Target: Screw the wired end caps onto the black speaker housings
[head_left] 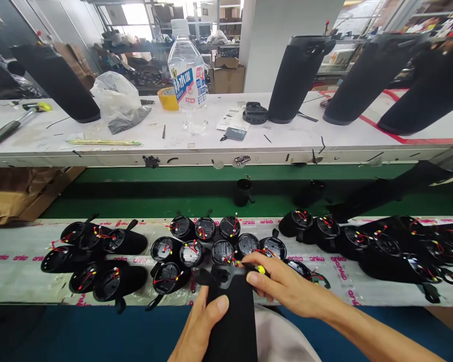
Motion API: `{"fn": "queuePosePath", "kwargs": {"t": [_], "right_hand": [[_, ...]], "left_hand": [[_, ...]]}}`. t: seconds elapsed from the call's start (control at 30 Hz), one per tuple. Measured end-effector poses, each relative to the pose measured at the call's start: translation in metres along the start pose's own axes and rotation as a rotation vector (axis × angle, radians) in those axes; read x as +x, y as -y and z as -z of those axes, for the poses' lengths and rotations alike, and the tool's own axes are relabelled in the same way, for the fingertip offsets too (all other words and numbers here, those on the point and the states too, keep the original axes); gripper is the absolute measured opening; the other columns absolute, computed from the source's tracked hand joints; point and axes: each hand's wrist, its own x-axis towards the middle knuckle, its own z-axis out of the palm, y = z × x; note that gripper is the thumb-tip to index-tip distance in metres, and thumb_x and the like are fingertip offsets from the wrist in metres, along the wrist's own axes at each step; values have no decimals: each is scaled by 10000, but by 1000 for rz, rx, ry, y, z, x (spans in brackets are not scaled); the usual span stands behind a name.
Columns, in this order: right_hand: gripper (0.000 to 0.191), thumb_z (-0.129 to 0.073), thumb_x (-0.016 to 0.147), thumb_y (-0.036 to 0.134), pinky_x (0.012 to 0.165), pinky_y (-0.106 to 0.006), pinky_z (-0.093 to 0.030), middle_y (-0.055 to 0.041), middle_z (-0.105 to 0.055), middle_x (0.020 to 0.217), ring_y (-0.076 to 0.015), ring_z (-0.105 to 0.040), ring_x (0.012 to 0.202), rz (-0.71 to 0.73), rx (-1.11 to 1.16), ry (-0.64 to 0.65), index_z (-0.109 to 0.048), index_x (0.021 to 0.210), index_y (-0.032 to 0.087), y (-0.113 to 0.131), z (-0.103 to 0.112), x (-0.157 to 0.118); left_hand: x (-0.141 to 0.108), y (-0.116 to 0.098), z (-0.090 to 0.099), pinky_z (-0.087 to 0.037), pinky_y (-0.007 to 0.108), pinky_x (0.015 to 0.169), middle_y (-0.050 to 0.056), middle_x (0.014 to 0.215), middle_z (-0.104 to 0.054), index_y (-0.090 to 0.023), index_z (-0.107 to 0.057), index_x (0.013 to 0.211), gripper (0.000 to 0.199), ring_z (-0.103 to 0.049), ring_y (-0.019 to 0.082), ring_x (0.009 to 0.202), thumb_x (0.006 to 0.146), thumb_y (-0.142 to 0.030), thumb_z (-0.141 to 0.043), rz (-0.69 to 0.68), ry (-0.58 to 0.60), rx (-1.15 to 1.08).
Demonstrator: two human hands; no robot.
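My left hand (202,322) is wrapped round a black, cloth-covered speaker body (234,317), which is tilted toward me over my lap. A dark loop strap (204,277) sticks out on its left near the top end. At the upper right edge of this body, the fingers of my right hand (270,279) are closed on a small black and yellow tool (259,269), whose exact kind I cannot make out. Just beyond both hands, several open-ended black speaker bodies (222,250) with red and yellow wires stand on the bench.
More speaker bodies lie at the left (111,282) and right (385,246) on the taped bench (15,281). Behind runs a green strip (166,201). The white shelf (196,143) above holds a plastic bottle (189,80), a plastic bag (115,98), a hammer (9,128) and several upright speaker bodies (298,78).
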Motion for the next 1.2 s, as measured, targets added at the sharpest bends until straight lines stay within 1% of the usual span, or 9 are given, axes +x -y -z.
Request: {"fn": "queuePosePath", "kwargs": {"t": [0.1, 0.2, 0.33, 0.43, 0.53, 0.63, 0.87, 1.07, 1.2], "right_hand": [[221, -487, 1149, 369, 842, -378, -492, -40, -719, 1096, -239, -687, 954, 84, -402, -152, -567, 1324, 261, 21, 7, -16], [139, -549, 1091, 162, 776, -357, -459, -20, -724, 1083, -227, -694, 911, 287, -702, -138, -577, 1198, 245, 34, 5, -25], [180, -678, 1005, 119, 648, -369, -402, 0, -695, 944, -221, -646, 770, 539, -970, -167, -570, 1107, 221, 38, -1, -25], [190, -707, 973, 133, 590, -383, -344, -4, -655, 882, -212, -580, 692, 573, -1118, -196, -558, 1054, 217, 37, -4, -22], [146, -663, 997, 141, 578, -372, -300, -20, -645, 877, -200, -555, 692, 548, -1184, -154, -549, 1048, 218, 36, -4, -22], [110, -634, 1023, 157, 589, -360, -298, -34, -655, 891, -195, -560, 712, 541, -1196, -102, -545, 1054, 215, 37, -4, -22], [268, -763, 913, 124, 561, -387, -320, -6, -655, 882, -211, -602, 695, 537, -1203, -85, -547, 1038, 221, 39, -4, -19], [179, -688, 975, 123, 565, -370, -319, -18, -657, 878, -206, -604, 701, 544, -1188, -68, -546, 1037, 214, 37, -2, -20], [142, -642, 997, 110, 557, -365, -300, -22, -648, 875, -203, -597, 701, 544, -1171, -63, -547, 1032, 209, 36, 0, -20]], "left_hand": [[-3, -12, -4, -371, 551, 1318, 115, 1456, -777, -285, -610, 1577, 846, -598, 416, 1497, 830, -600, -851, -73, -17, 192], [-5, -17, -5, -405, 541, 1284, 112, 1495, -748, -266, -685, 1472, 774, -603, 434, 1470, 807, -629, -847, -179, -53, 388], [-6, -14, -6, -406, 557, 1249, 110, 1437, -770, -260, -664, 1440, 778, -617, 435, 1426, 781, -633, -844, -243, -127, 483], [-6, -9, -4, -410, 579, 1242, 133, 1420, -768, -240, -649, 1445, 805, -612, 451, 1426, 772, -631, -851, -264, -175, 477], [-5, -2, 0, -422, 596, 1237, 156, 1451, -747, -225, -642, 1455, 850, -595, 472, 1445, 746, -632, -873, -251, -220, 474], [-4, 2, 4, -450, 591, 1215, 148, 1413, -766, -234, -667, 1412, 823, -623, 472, 1411, 737, -660, -866, -238, -236, 478], [-7, 1, 1, -420, 579, 1221, 125, 1399, -770, -255, -656, 1391, 741, -620, 449, 1414, 775, -616, -852, -240, -246, 497], [-5, 0, 2, -367, 587, 1242, 143, 1458, -738, -243, -599, 1421, 746, -603, 431, 1435, 805, -591, -834, -219, -206, 507], [-4, -3, 0, -387, 587, 1212, 141, 1424, -754, -235, -608, 1420, 747, -617, 441, 1411, 811, -615, -817, -213, -202, 542]]}}
